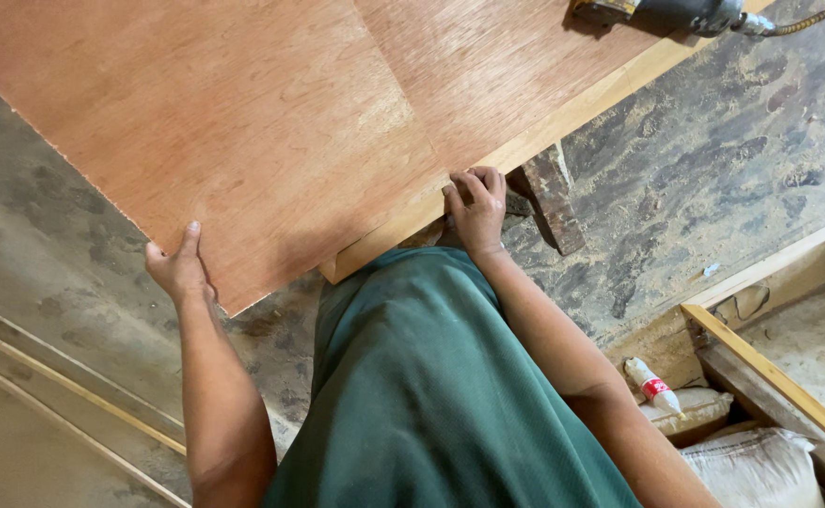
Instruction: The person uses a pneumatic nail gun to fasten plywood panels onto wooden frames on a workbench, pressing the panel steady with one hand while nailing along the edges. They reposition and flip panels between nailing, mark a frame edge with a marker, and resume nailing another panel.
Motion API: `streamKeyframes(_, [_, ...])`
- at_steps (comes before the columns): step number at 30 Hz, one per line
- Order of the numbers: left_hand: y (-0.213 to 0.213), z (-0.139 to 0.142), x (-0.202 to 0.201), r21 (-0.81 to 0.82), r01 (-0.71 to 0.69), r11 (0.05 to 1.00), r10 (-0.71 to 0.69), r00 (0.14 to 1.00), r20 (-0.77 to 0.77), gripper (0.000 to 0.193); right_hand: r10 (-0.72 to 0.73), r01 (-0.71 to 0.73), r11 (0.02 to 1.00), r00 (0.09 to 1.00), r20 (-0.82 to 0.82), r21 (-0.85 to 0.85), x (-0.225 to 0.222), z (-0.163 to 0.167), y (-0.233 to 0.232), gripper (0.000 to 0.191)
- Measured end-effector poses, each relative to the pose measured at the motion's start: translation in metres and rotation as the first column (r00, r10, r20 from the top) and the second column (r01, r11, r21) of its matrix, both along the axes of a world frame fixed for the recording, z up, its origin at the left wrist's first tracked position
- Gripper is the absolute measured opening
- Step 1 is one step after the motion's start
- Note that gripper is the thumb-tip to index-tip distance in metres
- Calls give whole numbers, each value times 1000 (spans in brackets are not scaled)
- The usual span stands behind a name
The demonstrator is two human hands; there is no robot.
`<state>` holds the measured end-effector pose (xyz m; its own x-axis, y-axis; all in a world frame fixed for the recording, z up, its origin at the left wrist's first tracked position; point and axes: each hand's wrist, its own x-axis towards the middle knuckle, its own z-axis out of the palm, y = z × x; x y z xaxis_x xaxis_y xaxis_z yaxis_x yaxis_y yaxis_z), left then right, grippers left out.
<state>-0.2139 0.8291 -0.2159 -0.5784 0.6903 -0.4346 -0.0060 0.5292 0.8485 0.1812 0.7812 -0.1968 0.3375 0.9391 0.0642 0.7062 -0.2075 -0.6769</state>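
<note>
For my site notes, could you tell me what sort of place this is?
Probably a carpentry workshop: large plywood sheets, a power tool lying on them, and a sawdust-covered floor with a glue bottle.

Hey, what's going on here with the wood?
A person in a green shirt grips a reddish plywood sheet with both hands. The left hand holds its near corner edge; the right hand rests on the near edge by a pale wooden strip. A power tool lies at the far end.

A reddish-brown plywood sheet (243, 122) lies flat and skewed atop a second sheet (516, 56), its near corner overhanging the pale edge strip (563, 118).
</note>
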Motion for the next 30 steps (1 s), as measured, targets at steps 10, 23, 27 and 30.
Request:
streamKeyframes(10, [12,7,1,-29,9,1000,-12,992,-125,43,10,-10,1000,1000,-19,30,-3,8,11,21])
streamKeyframes(23, [12,10,-1,-62,-6,998,-2,992,-125,45,22,-21,1000,1000,-20,12,-4,7,13,20])
streamKeyframes(27, [11,11,-1,-50,-13,999,7,994,-109,43,18,-17,1000,1000,-15,8,-4,7,14,21])
streamKeyframes(30, [12,11,0,-37,-16,999,12,995,-94,43,9,-9,1000,1000,-18,11,-4,6,15,22])
